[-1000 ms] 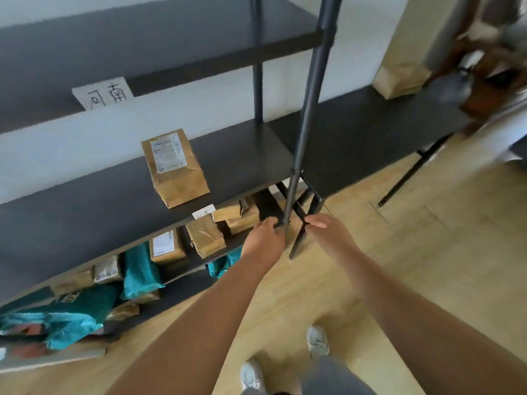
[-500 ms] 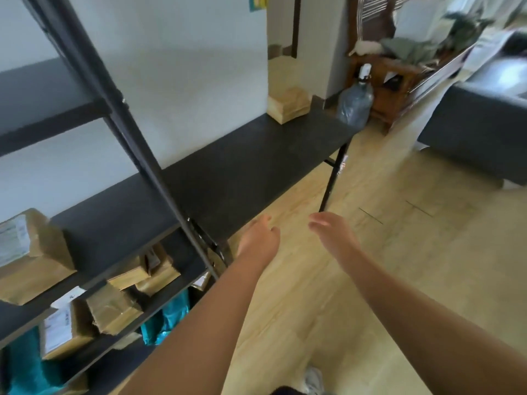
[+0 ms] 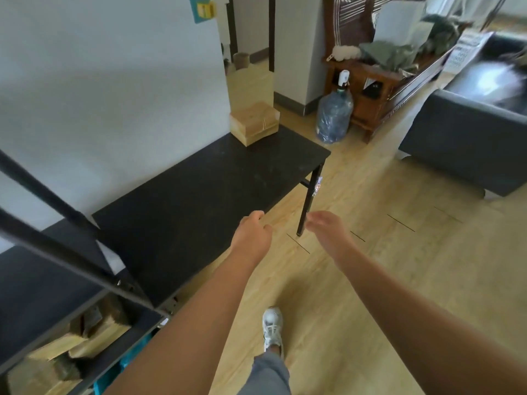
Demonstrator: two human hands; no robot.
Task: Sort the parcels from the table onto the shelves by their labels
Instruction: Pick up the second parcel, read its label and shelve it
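Two hands empty: left hand [image 3: 252,233] loosely curled, right hand [image 3: 325,228] fingers spread, both held over floor beside counter [image 3: 199,189]. One brown parcel [image 3: 253,122] at far counter end. Advise stepping closer, gripping both sides, reading label before shelving.

both arms out fwd, left hand [image 3: 251,238] & right hand [image 3: 328,232] empty, fingers loosely curled

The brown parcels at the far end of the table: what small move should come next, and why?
Probably step forward and reach for the brown parcels. Both the left hand and the right hand are empty and open, short of them, and nothing else lies on the table.
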